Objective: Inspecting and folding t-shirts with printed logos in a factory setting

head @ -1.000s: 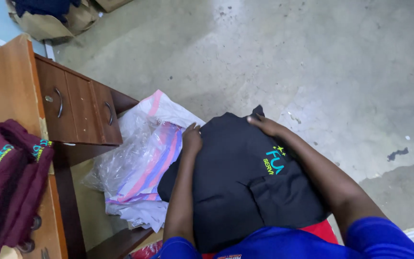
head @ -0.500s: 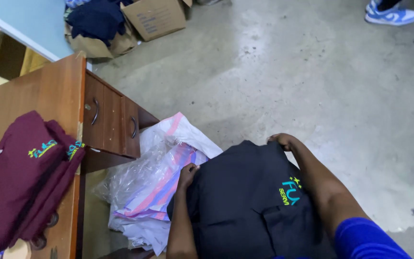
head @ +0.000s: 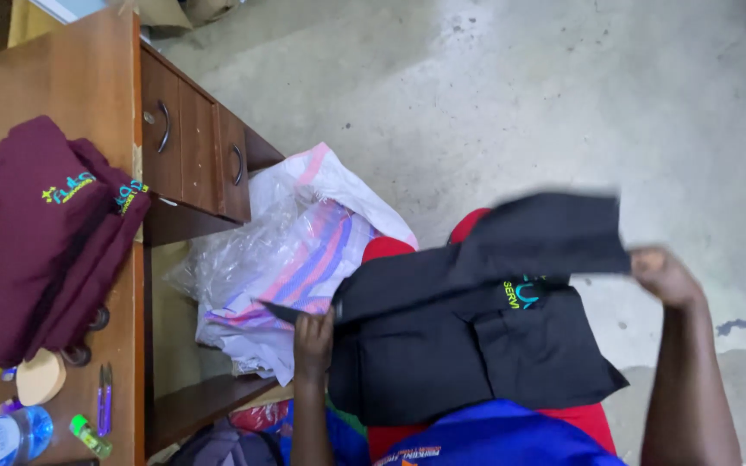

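Note:
A black garment (head: 468,345) with a small coloured emblem lies over my lap. My left hand (head: 313,338) grips its left edge, beside a clear plastic bag of striped cloth (head: 291,259). My right hand (head: 662,274) pinches the garment's far right edge and holds a flap of it lifted and folded back over the rest. The flap is blurred with motion. Something red (head: 468,226) shows from under the garment's upper edge.
A wooden desk (head: 53,86) with two drawers (head: 192,142) stands at the left, bearing folded maroon garments (head: 41,237), a water bottle (head: 2,436), small scissors (head: 104,406) and a yellow object. Bare concrete floor (head: 520,95) spreads ahead. A cardboard box sits at the top edge.
My right hand has swung out to the right and lifted a flap of the black garment. My left hand has slid down along its left edge. The view has shifted.

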